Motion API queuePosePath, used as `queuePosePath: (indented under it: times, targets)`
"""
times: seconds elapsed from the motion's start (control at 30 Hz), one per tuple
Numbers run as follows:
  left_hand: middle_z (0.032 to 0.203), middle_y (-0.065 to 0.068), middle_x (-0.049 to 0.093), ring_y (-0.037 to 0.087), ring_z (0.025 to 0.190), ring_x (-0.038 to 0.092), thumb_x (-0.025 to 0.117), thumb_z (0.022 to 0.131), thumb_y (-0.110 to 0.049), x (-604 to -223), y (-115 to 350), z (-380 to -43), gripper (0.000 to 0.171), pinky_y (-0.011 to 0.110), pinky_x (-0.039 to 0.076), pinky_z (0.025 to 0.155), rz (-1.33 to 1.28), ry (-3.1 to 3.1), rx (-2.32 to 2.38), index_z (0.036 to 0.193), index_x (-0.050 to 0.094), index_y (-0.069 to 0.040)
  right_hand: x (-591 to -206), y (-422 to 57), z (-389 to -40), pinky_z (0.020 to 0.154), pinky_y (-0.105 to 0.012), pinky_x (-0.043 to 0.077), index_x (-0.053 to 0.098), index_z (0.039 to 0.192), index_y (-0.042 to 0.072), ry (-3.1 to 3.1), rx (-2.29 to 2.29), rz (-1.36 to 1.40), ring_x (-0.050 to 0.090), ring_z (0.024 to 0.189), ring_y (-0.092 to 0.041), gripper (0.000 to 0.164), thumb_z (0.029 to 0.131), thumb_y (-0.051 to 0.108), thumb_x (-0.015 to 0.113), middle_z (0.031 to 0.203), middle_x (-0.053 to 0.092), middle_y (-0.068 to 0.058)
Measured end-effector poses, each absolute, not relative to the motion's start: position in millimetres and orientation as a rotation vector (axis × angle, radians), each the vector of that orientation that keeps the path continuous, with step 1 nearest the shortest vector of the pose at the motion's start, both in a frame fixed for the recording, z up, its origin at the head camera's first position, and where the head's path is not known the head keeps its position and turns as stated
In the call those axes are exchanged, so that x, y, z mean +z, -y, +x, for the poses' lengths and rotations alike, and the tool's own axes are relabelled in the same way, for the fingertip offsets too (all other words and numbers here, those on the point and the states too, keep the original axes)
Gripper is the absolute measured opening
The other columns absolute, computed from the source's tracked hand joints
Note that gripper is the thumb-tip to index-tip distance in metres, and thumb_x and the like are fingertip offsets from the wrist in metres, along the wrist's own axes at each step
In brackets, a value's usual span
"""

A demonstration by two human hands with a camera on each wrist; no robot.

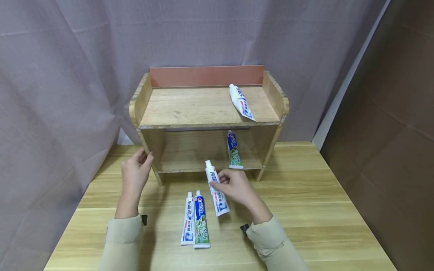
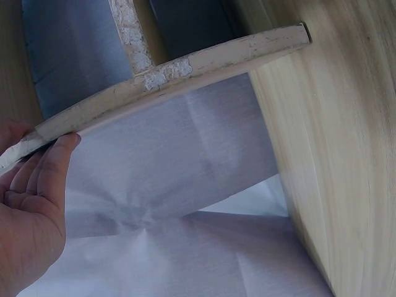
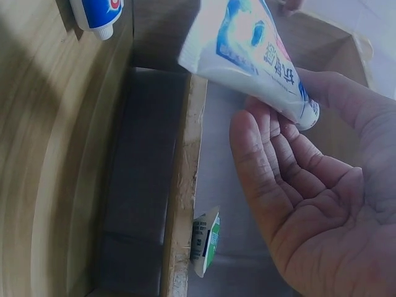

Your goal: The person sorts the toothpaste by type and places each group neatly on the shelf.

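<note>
My right hand [image 1: 239,186] pinches a white toothpaste tube [image 1: 215,188] between thumb and fingers, cap end up, in front of the lower shelf. In the right wrist view the same white tube [image 3: 247,55] slants above the curled fingers [image 3: 260,167]. My left hand [image 1: 133,171] grips the front edge of the left side panel of a small wooden shelf [image 1: 190,107]. The left wrist view has its fingers [image 2: 54,164] on the panel's outer face. Side by side on the table lie a white tube [image 1: 188,222] and a blue-and-green tube [image 1: 201,226].
Another white tube [image 1: 241,102] lies on the top board at the right, its flat end at the front edge. A blue-and-green tube [image 1: 234,150] lies on the lower board, also right. Grey cloth [image 1: 203,34] hangs behind the wooden table [image 1: 305,210]; a brown curtain [image 1: 390,150] borders the right.
</note>
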State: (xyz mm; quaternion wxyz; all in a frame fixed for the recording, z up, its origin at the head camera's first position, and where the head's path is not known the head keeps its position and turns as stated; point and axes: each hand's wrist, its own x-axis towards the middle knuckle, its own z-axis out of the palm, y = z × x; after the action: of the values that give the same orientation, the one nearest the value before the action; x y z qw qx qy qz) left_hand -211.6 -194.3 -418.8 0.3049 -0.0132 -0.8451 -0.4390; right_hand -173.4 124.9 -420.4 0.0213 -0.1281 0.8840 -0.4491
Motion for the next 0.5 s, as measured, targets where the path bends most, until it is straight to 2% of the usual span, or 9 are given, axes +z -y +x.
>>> queuePosePath:
  times: [0.5]
  targets:
    - [0.105, 0.020, 0.073, 0.033, 0.095, 0.074, 0.066, 0.096, -0.018, -419.5, 194.4, -211.0, 0.025, 0.037, 0.061, 0.081, -0.030, 2.241, -1.163, 0.114, 0.074, -0.003, -417.7, -124.6, -173.4, 0.067, -0.024, 0.059, 0.072, 0.093, 0.008, -2.762, -1.371, -0.418, 0.063, 0.074, -0.012, 0.023, 0.084, 0.027, 0.082, 0.082, 0.068, 0.002]
